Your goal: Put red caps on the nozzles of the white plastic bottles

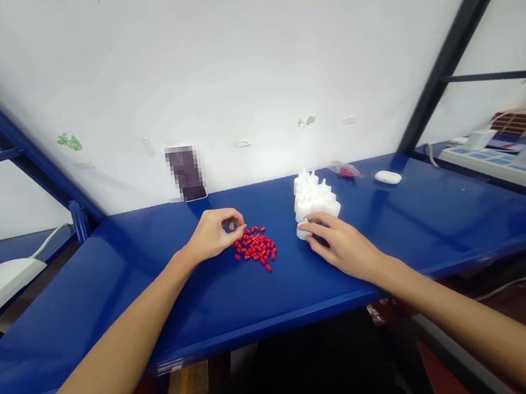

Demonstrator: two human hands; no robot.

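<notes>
Head camera showed the right hand (340, 242) gripping a small white bottle (302, 232); red bits (258, 247) lay beside the left hand (213, 235), whose hold I couldn't tell.

We see a phone (188, 173), its screen blurred, leaning against the white wall (248, 54), which bears a green patch (69, 141). Toward the right we find a small white case (387, 177) on the blue table (438, 216). We spot power strips at the far left (8, 277) and right (499, 166), and below the table, a cardboard box (187, 393).
</notes>
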